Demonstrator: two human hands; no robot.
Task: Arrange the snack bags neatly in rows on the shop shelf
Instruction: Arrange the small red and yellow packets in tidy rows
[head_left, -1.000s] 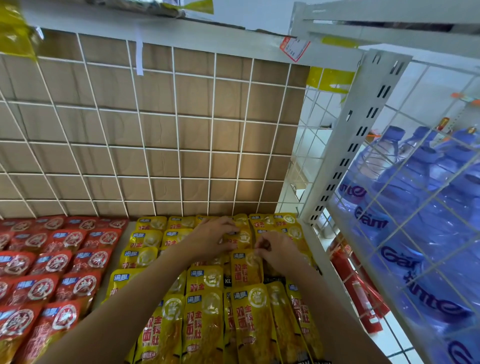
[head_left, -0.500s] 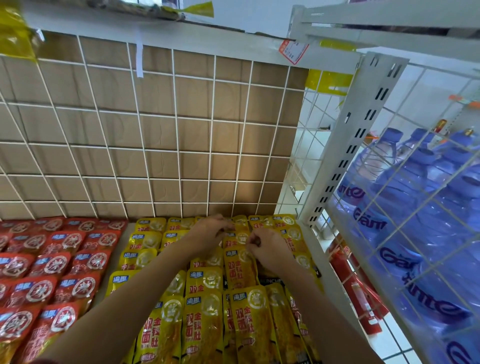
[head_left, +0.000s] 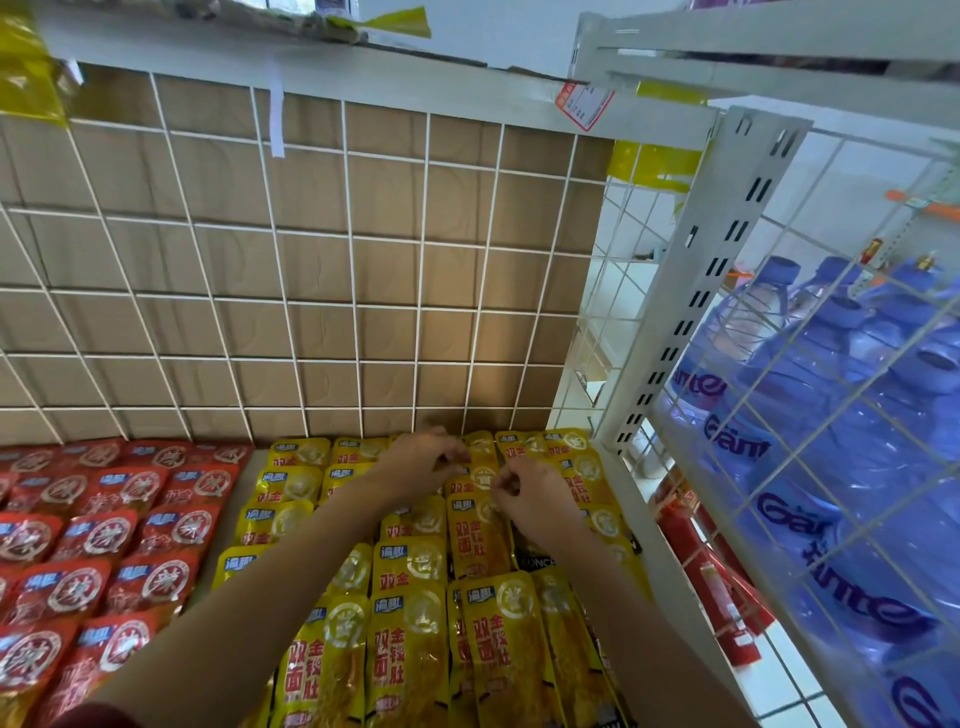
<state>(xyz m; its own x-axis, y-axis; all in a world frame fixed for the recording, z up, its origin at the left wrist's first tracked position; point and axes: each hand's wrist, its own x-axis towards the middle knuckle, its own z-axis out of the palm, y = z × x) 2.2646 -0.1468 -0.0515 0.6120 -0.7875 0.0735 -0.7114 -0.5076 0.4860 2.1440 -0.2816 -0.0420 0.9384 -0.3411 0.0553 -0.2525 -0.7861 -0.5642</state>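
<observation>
Shelf (head_left: 228, 525): yellow snack bags (head_left: 410, 639) lie on it in overlapping rows, running back to the wire grid (head_left: 311, 249).
Left hand (head_left: 423, 462): yours rests on the back rows, fingers bent over a bag; you cannot tell whether they grip it.
Right hand (head_left: 535, 499): just beside your left, thumb and fingers curled together, pinching the top edge of one yellow bag (head_left: 475, 535).
Red snack bags (head_left: 104, 540): rows at the left.
Water bottles (head_left: 857, 415): behind mesh at your right.
</observation>
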